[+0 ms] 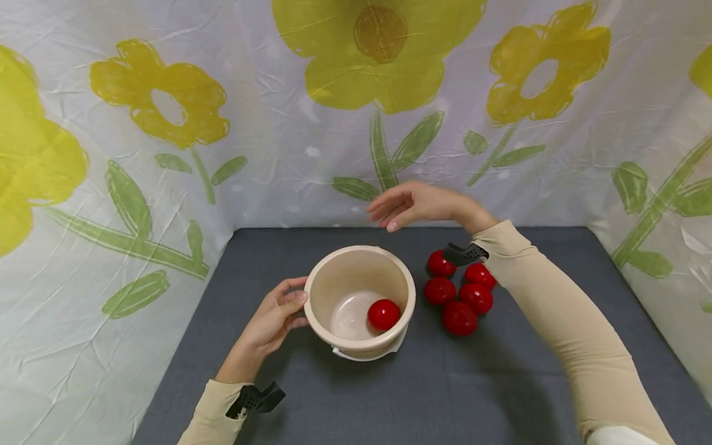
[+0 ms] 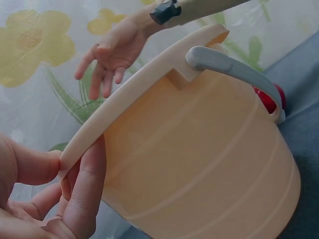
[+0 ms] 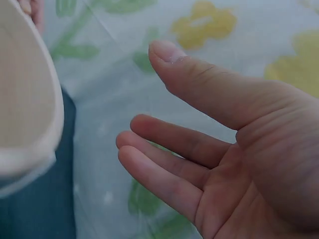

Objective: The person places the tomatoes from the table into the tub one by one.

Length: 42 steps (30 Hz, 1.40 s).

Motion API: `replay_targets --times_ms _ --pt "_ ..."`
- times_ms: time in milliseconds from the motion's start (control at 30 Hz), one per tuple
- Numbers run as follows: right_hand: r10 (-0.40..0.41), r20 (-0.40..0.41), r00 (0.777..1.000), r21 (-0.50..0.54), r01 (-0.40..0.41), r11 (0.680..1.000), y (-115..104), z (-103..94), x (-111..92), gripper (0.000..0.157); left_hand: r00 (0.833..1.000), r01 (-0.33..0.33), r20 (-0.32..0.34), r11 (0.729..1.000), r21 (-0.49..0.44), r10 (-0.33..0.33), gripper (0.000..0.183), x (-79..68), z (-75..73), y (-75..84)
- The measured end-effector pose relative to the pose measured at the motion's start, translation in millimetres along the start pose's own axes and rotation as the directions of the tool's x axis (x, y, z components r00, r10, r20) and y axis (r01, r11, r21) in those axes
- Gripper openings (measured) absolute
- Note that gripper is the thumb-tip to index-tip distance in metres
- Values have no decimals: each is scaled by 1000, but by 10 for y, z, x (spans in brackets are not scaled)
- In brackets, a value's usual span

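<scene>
A cream plastic bucket (image 1: pixel 328 290) stands on the dark table, its light grey handle (image 2: pixel 234 67) folded down against the side. One shiny red ball (image 1: pixel 384 315) lies inside it, towards the right of the bottom. My left hand (image 1: pixel 278 318) pinches the bucket's rim on the left, thumb on the rim and fingers below it in the left wrist view. Above the far edge of the bucket hovers my right hand (image 1: pixel 417 204), its fingers loosely extended and holding nothing. To the right of the bucket, several red balls (image 1: pixel 460 318) sit clustered, partly under the right forearm.
The dark grey tabletop (image 1: pixel 445 395) runs back to a white cloth backdrop (image 1: pixel 289 154) printed with yellow flowers. Similar cloth hangs at both sides. Black bands (image 1: pixel 256 398) are strapped on both wrists.
</scene>
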State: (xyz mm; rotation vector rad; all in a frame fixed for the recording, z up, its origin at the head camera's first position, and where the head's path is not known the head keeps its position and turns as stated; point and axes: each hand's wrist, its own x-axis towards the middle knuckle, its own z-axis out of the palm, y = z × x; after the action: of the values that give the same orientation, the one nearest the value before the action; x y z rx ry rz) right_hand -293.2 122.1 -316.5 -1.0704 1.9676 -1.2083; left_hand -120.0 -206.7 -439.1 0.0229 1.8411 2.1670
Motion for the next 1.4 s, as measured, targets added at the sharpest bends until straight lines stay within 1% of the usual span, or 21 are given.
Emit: replay_targets --times_ms 167,333,567,633,700,867,1000,1200,1333,1400 --pt "68 -109 992 -22 -71 997 197 -151 -235 56 1000 3 2 1000 2 -3 47 1 -1 -11" --pt "119 -166 979 -1 -121 993 474 -236 -395 57 1000 2 0 1000 -4 -2 46 -7 -1 -5" --pt "215 -248 945 19 -217 976 933 -260 -565 59 1000 3 -7 1000 -9 -3 47 -10 17 -7" --pt "235 -256 938 11 -240 971 1047 -259 -612 60 1000 1 -5 1000 -12 -1 47 -6 20 -6" --pt "247 -254 935 8 -253 967 1149 -252 -650 61 1000 -1 -6 1000 -9 1 49 -4 19 -5" --pt "249 -246 937 -17 -261 965 1375 -206 -716 65 1000 9 -16 1000 -11 -10 47 -6 16 0" --pt "267 -245 932 -42 -286 957 1515 -147 -744 65 1000 9 -9 1000 -15 -9 45 -14 8 -4" --pt "288 -203 936 -73 -307 949 1670 -69 -756 64 1000 -2 1 1000 -15 2 44 -17 1 -9" --pt "317 -175 932 -90 -336 937 1730 -40 -756 65 1000 9 -7 1000 -17 -9 45 -17 -2 -9" --pt "337 -169 926 -83 -354 931 1753 -31 -754 65 1000 13 -13 1000 -19 -13 45 -17 -1 -7"
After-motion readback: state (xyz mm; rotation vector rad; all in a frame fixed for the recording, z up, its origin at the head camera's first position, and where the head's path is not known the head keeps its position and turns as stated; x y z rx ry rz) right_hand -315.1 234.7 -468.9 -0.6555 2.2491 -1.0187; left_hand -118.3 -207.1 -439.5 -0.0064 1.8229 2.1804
